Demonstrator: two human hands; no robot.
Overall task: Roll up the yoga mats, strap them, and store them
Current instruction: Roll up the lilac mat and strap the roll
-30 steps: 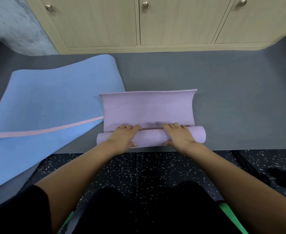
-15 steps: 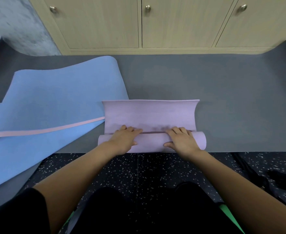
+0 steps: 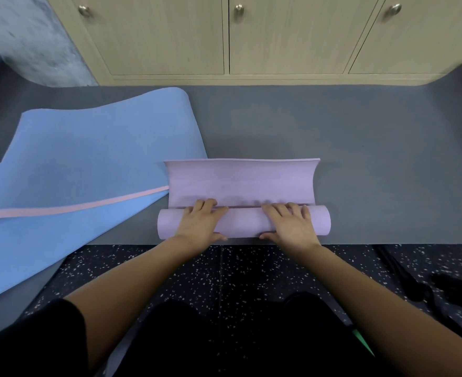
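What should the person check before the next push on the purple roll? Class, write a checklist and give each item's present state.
1. Grip: ok; left hand and right hand both hold the purple roll.
2. Path ahead: ok; bare grey mat lies beyond the flap.
3. Blue mat clear: not ok; its corner meets the flap's left edge.
4. Roll tightness: cannot tell.
5. Strap handy: cannot tell; dark blurred things lie on the floor, right.
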